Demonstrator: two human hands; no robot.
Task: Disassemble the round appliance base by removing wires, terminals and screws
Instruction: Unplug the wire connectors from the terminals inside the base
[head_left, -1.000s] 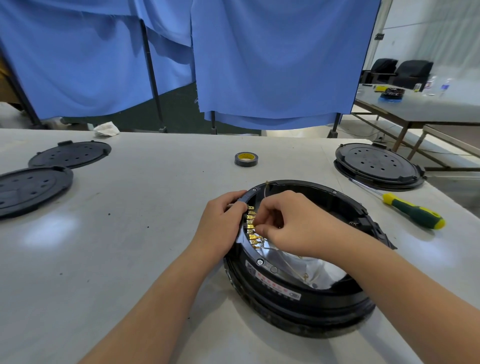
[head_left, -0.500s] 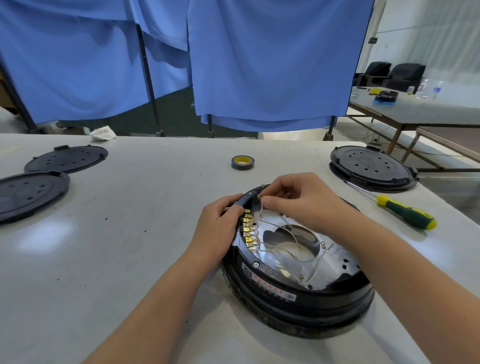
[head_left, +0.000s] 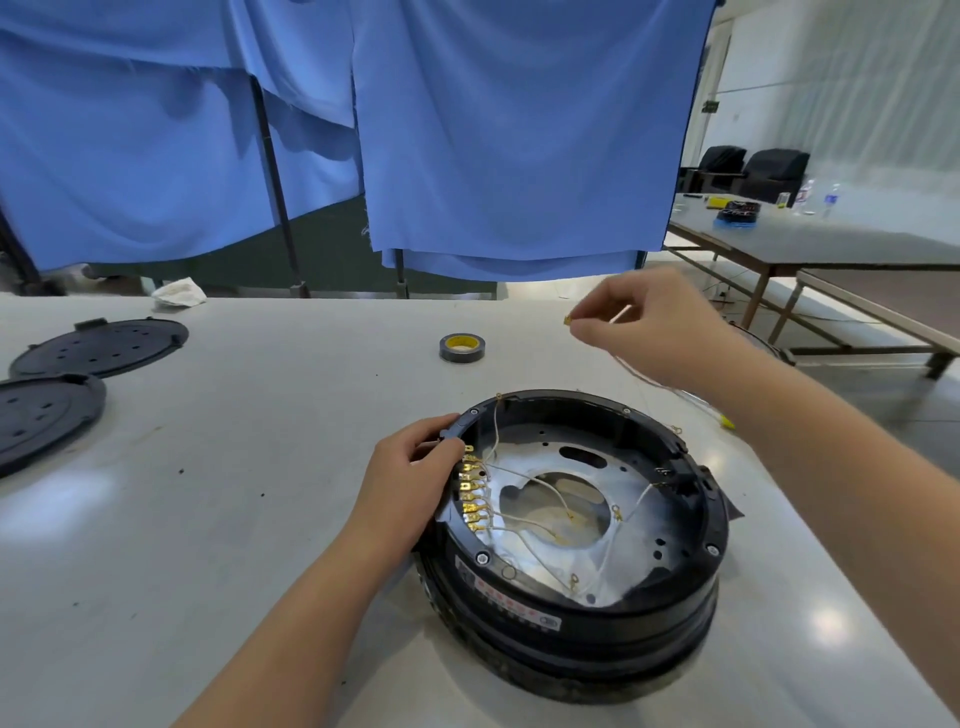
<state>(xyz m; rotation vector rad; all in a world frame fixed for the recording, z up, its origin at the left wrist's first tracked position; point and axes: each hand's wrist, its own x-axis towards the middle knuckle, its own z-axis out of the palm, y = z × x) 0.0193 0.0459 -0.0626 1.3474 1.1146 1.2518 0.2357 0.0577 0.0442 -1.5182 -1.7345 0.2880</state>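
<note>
Round black appliance base (head_left: 571, 613) sits open-side up on the grey table (head_left: 208, 519), just nearer the camera than the tape roll (head_left: 462, 347). Inside the base: shiny metal plate with a central hole, thin pale wires (head_left: 545, 499) looping across it, and a row of gold terminals (head_left: 471, 493) along its left inner rim. Left hand (head_left: 410, 483) grips the base's left rim beside the terminals, fingers curled. Right hand (head_left: 654, 322) is raised above the base's far side, pinching a gold terminal (head_left: 569, 320); its wire trails toward the base.
</note>
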